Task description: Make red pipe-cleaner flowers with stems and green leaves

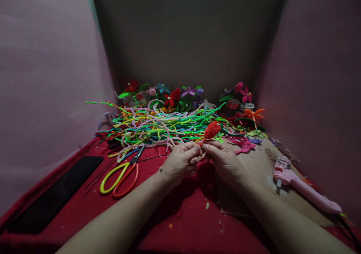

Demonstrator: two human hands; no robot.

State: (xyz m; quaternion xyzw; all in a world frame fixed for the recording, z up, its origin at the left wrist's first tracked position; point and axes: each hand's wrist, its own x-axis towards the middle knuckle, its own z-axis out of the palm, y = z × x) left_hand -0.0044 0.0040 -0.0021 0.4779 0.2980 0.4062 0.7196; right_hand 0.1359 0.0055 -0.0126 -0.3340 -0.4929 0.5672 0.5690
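My left hand [182, 160] and my right hand [224, 158] meet at the middle of the red cloth, fingers pinched together. Between them they hold the stem of a small red pipe-cleaner flower [212, 130], whose fuzzy head sticks up just above my right thumb. A big tangle of coloured pipe cleaners [160, 128] lies right behind my hands.
Scissors [124, 173] with yellow and orange handles lie to the left, beside a flat black case [56, 195]. A pink glue gun [301, 184] rests on a cardboard sheet [254, 160] at the right. Finished pipe-cleaner flowers [180, 94] and small jars [239, 105] line the back wall.
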